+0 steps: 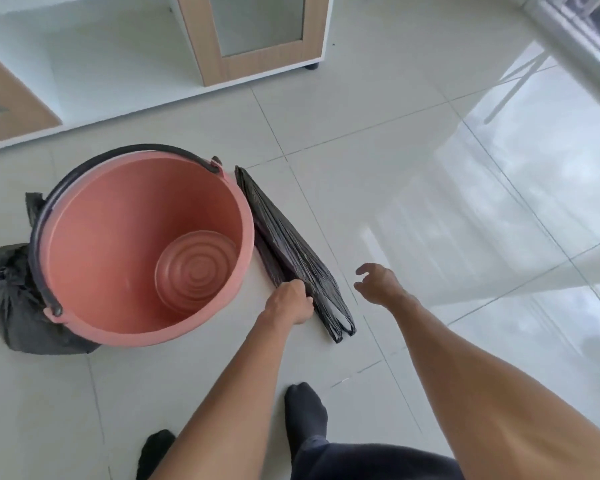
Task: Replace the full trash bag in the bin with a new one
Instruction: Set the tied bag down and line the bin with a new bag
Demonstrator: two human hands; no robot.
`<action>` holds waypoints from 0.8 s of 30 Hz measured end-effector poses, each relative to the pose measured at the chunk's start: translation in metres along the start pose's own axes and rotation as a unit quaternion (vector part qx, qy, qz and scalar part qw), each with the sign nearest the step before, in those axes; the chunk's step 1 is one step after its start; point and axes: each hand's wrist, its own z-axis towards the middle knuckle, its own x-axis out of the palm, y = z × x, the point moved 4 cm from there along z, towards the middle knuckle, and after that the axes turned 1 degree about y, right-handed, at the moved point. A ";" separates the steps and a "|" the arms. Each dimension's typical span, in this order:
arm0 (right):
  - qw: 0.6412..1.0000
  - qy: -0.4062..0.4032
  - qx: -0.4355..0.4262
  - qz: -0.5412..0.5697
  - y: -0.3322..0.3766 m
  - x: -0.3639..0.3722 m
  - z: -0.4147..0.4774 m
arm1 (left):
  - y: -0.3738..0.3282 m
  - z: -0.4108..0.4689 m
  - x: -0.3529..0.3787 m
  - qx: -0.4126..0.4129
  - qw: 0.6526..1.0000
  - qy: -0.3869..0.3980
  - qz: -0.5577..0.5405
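Note:
A pink plastic bin [94, 244] with a black handle stands empty on the tiled floor, with no bag inside it. Behind its left side lies the tied, full black trash bag [13, 306]. A folded new black bag [288, 244] lies flat on the floor just right of the bin. My left hand [291, 301] pinches the near left edge of this folded bag. My right hand [378, 282] hovers a little to the right of the bag, fingers spread, holding nothing.
A white cabinet [125, 64] with wood-framed doors stands behind the bin. My two feet in dark socks [305, 414] are at the bottom of the view. Glossy floor tiles [499, 220] stretch to the right toward a window frame.

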 end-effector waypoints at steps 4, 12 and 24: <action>0.999 0.020 0.016 -0.024 0.004 0.026 0.026 | 0.017 0.036 0.017 -0.073 0.993 -0.041 -0.078; 0.995 0.047 0.090 -0.008 0.018 0.068 0.044 | 0.021 0.071 0.024 -0.139 0.964 -0.078 -0.214; 0.980 0.092 0.080 0.159 0.031 0.040 0.017 | 0.039 0.077 0.009 -0.213 0.912 -0.140 -0.321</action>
